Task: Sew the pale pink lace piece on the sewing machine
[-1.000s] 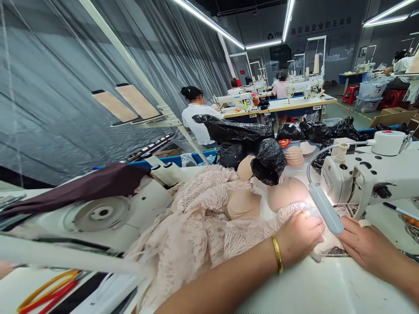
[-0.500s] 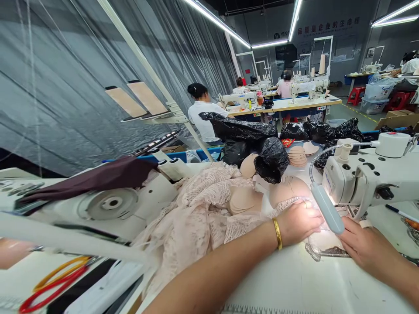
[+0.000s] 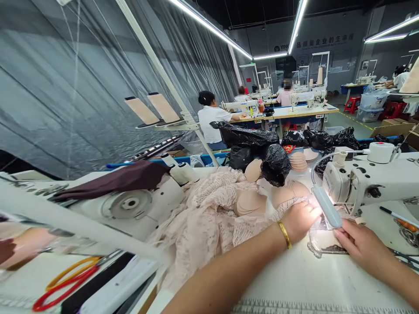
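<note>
My left hand (image 3: 300, 219), with a gold bangle at the wrist, rests curled on pale pink lace fabric (image 3: 209, 218) beside the needle area of the white sewing machine (image 3: 369, 181). Its fingers are closed down on the lace edge. My right hand (image 3: 356, 244) lies flat on a beige piece (image 3: 322, 240) under the machine's lamp (image 3: 325, 206), fingers pressed together on it. Beige moulded bra cups (image 3: 250, 201) sit among the lace just beyond my left hand.
Another white machine (image 3: 131, 205) with a dark cloth over it stands at left. Red and yellow scissors handles (image 3: 62, 285) lie near the front left. Black plastic bags (image 3: 262, 148) and stacked cups (image 3: 298, 160) sit behind. Other people sew at far tables.
The view has shifted to the right and tilted up slightly. Both hands stay at the needle area, holding the same fabric, with my left hand drawn a little nearer the machine.
</note>
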The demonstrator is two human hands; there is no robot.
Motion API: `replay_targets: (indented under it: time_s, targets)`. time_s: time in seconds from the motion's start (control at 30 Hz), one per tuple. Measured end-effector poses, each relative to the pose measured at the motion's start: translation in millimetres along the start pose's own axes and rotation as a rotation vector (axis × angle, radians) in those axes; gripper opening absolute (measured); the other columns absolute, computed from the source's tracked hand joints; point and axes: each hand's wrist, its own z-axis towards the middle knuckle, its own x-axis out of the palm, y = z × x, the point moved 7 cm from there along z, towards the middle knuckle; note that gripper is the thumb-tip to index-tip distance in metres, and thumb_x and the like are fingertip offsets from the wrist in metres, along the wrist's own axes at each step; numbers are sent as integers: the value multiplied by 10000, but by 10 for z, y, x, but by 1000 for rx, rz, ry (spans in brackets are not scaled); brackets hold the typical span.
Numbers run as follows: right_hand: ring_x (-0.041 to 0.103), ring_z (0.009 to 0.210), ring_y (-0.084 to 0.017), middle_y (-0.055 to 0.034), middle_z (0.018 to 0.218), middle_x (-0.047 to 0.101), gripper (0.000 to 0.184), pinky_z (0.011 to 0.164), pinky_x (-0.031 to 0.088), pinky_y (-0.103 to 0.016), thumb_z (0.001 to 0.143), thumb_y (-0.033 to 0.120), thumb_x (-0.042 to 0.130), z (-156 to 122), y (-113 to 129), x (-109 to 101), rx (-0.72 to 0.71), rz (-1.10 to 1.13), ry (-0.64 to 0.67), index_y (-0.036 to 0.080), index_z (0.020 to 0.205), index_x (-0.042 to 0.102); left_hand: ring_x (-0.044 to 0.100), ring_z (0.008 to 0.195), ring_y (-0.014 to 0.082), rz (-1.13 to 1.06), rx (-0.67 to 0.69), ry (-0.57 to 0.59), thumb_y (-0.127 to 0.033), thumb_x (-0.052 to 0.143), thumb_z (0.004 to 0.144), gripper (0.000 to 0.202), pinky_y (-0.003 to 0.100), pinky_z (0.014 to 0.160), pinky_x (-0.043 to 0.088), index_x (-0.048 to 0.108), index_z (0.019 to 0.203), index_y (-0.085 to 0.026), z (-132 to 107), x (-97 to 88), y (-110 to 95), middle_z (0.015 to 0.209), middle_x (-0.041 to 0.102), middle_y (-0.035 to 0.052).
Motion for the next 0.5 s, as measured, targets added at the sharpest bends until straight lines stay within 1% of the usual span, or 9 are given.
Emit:
replay_targets:
  time_s: [0.1, 0.17, 0.2, 0.27, 0.3, 0.33, 0.4, 0.47, 0.5]
  targets:
    - [623, 668, -216, 29, 727, 629, 389, 635, 485, -336, 978, 607, 580, 3, 94, 121, 249, 455, 9, 273, 1176, 612, 695, 1029, 241, -243, 3, -81, -179, 508, 1024, 231, 403, 1007, 504, 707, 1141, -179, -312, -221, -287, 1045, 771, 102]
    - [600, 628, -199, 54, 681, 597, 563, 621, 485, -320, 906, 662, 659, -36, 213, 225, 337, 684, -30, 259, 1289, 576, 659, 1199, 278, -653, -82, -154, -374, 660, 995, 289, 429, 1094, 459, 705, 1235, -219, -576, -316, -516, 1255, 750, 118]
    - [584, 613, -189, 62, 668, 582, 611, 620, 484, -313, 889, 667, 686, -79, 275, 278, 359, 755, -53, 256, 1323, 562, 665, 1194, 285, -919, -188, -152, -514, 791, 895, 442, 407, 1073, 476, 719, 1217, -219, -696, -278, -609, 1258, 750, 128]
    - [568, 609, -176, 65, 674, 580, 617, 636, 496, -310, 895, 647, 708, -220, 385, 365, 363, 827, -115, 268, 1356, 553, 721, 1017, 256, -1504, -461, 27, -675, 781, 848, 582, 362, 899, 546, 736, 1160, -185, -881, -7, -853, 1110, 772, 132]
    - [573, 619, -176, 60, 687, 589, 590, 652, 508, -313, 906, 633, 709, -315, 430, 401, 350, 834, -146, 279, 1355, 562, 728, 956, 242, -1746, -620, 16, -724, 797, 802, 666, 348, 864, 551, 735, 1151, -160, -947, 99, -925, 1054, 771, 134]
    - [585, 637, -180, 52, 701, 601, 554, 668, 522, -316, 916, 623, 707, -420, 466, 433, 336, 824, -171, 289, 1340, 585, 729, 938, 230, -1917, -760, -78, -712, 820, 787, 680, 337, 867, 549, 735, 1146, -142, -987, 166, -941, 1034, 766, 132]
    - [625, 686, -198, 26, 734, 639, 493, 691, 548, -318, 918, 625, 703, -617, 510, 491, 317, 766, -190, 301, 1286, 653, 723, 1008, 233, -2073, -942, -437, -600, 923, 725, 647, 338, 951, 536, 739, 1135, -133, -1029, 197, -830, 1082, 763, 130]
    - [696, 820, -237, -19, 860, 729, 487, 758, 583, -325, 899, 645, 711, -738, 530, 528, 313, 699, -162, 310, 1252, 718, 708, 1093, 249, -2088, -971, -712, -454, 983, 683, 573, 337, 1018, 516, 752, 1112, -151, -1038, 146, -710, 1152, 760, 118]
    - [721, 932, -264, -42, 980, 771, 508, 819, 596, -333, 890, 659, 713, -759, 529, 530, 320, 682, -144, 317, 1265, 734, 709, 1096, 260, -2107, -951, -737, -413, 996, 666, 562, 340, 1015, 520, 759, 1106, -156, -1017, 123, -699, 1156, 763, 116]
